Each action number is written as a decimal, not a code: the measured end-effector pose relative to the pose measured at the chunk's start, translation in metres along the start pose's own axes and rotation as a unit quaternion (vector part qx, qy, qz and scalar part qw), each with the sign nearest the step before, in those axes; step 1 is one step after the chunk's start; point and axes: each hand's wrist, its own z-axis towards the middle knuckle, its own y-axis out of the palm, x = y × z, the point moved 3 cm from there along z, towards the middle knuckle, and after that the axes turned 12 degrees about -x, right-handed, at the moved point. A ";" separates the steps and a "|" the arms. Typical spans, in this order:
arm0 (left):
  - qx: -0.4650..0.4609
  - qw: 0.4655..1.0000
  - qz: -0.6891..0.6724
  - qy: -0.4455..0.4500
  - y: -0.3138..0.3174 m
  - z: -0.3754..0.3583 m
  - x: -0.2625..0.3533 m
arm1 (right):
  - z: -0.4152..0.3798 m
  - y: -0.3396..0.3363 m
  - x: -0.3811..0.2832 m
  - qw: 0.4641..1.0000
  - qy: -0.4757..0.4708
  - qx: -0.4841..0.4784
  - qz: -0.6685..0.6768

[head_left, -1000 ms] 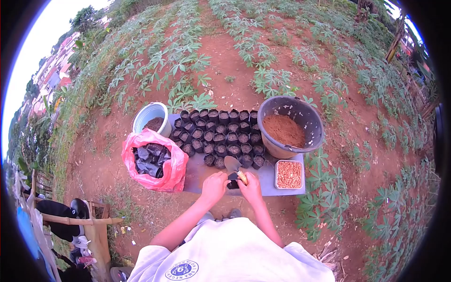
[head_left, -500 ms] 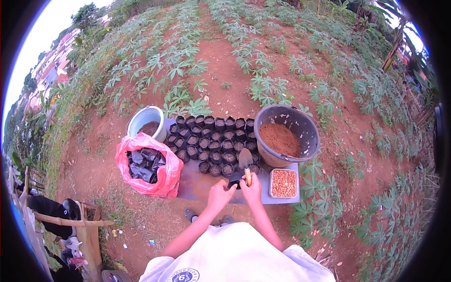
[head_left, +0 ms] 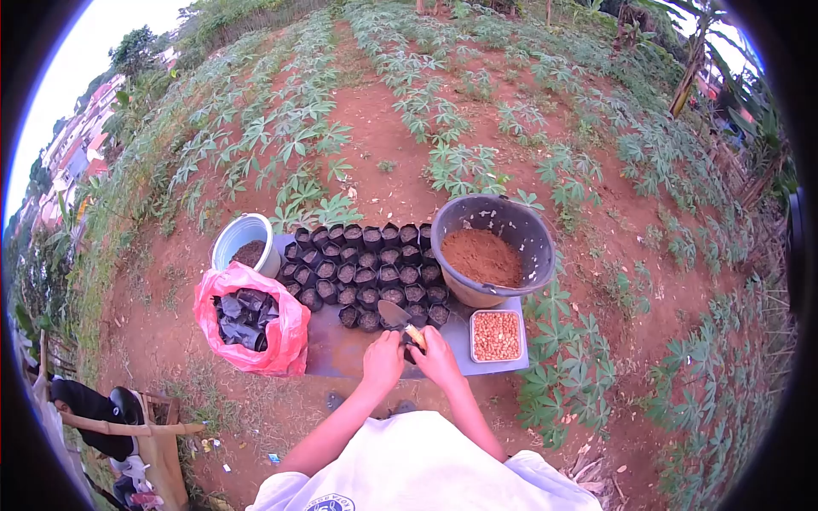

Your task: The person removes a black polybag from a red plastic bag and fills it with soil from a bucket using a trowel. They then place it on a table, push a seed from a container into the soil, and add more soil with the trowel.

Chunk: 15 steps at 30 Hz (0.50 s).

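Note:
Above the near edge of the table, my left hand (head_left: 383, 359) is closed at the side of a small black plastic planting bag (head_left: 412, 353). My right hand (head_left: 438, 358) grips a hand trowel (head_left: 394, 314) by its wooden handle, with the fingers also close against the bag. The trowel's metal blade points away from me and to the left, over the front row of filled bags. Several soil-filled black planting bags (head_left: 367, 296) stand upright in rows beyond my hands. My fingers partly hide the bag between them.
A dark bucket of reddish soil (head_left: 450, 271) stands at the table's right, behind a clear tub of pale kernels (head_left: 474, 358). On the left are a pink plastic sack (head_left: 294, 328) of black bags and a light-blue bucket (head_left: 269, 261) of dark soil. Leafy crop rows (head_left: 464, 166) surround the table (head_left: 328, 345).
The trowel's blade has swung from upright to tilted left, and my right hand has come nearer my left. The whole view has shifted, so the table sits further left and lower.

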 end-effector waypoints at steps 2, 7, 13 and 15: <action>0.008 1.000 0.000 0.004 0.000 -0.001 0.004 | 0.000 0.001 0.007 1.000 -0.005 0.015 0.007; -0.061 0.973 -0.134 -0.178 0.010 -0.014 0.004 | -0.005 -0.008 0.007 0.997 0.038 0.063 0.030; -0.009 0.984 -0.118 -0.130 0.004 -0.015 -0.004 | -0.012 -0.012 0.012 0.996 0.059 0.069 0.007; 0.009 0.993 -0.073 -0.097 -0.001 -0.014 -0.003 | -0.013 -0.008 0.010 0.997 0.044 0.070 0.003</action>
